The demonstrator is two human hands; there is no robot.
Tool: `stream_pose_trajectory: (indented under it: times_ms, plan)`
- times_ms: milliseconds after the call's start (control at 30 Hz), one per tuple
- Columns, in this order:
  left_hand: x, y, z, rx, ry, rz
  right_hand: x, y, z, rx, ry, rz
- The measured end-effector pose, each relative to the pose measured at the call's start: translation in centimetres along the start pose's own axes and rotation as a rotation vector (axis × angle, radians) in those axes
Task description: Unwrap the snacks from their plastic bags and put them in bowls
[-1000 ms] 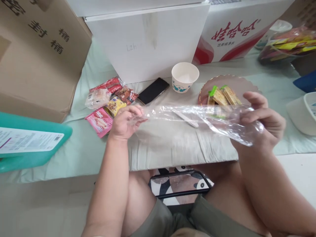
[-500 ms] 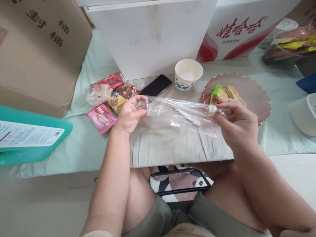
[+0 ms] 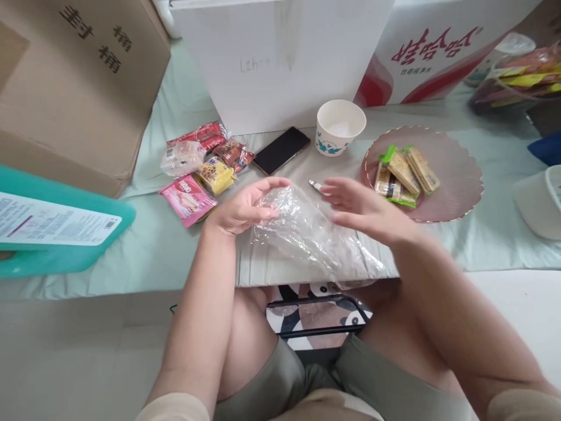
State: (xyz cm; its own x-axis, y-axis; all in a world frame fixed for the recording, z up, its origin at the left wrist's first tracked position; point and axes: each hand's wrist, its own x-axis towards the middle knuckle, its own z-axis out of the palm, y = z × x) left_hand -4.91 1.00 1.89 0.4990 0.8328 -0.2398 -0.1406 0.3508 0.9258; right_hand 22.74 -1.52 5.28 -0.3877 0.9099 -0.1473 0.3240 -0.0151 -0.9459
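A clear plastic bag (image 3: 302,228) hangs from my left hand (image 3: 243,207), its edge caught between thumb and fingers. The crumpled film droops to the right over the table's front edge. My right hand (image 3: 370,210) is off the bag, fingers stretched and apart, slightly blurred. Just beyond its fingertips lies a small silvery item (image 3: 315,186), partly hidden by that hand. On a scalloped, gold-rimmed plate (image 3: 460,175) to the right rest several crackers (image 3: 405,169) in clear and green wrappers. Left of the bag is a pile of packaged snacks (image 3: 188,199) in pink, yellow, red and brown.
A black phone (image 3: 283,151) and a paper cup (image 3: 339,128) stand behind the bag. White boxes (image 3: 289,70) line the back. A cardboard box (image 3: 74,99) and a teal container (image 3: 87,228) bound the left; a white tub (image 3: 541,202) is at right.
My right hand has let go of the bag and moved left, its fingers opening. The bag, stretched between both hands before, now sags from my left hand alone.
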Motion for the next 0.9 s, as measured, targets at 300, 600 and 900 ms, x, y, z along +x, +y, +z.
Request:
stream_pose_trajectory:
  times_ms: [300,600,900]
  plan:
    - [-0.1,-1.6,-0.1,-0.217,0.472,0.288,1.9,1.9,2.4,0.18,0.085,0.159]
    - [2.7,-3.2,4.5,-0.156,0.284,-0.055,3.1,4.2,5.0,0.454,0.365,0.254]
    - [3.2,-3.1,4.3,-0.13,0.438,0.097,2.6,4.5,4.0,0.065,0.396,0.175]
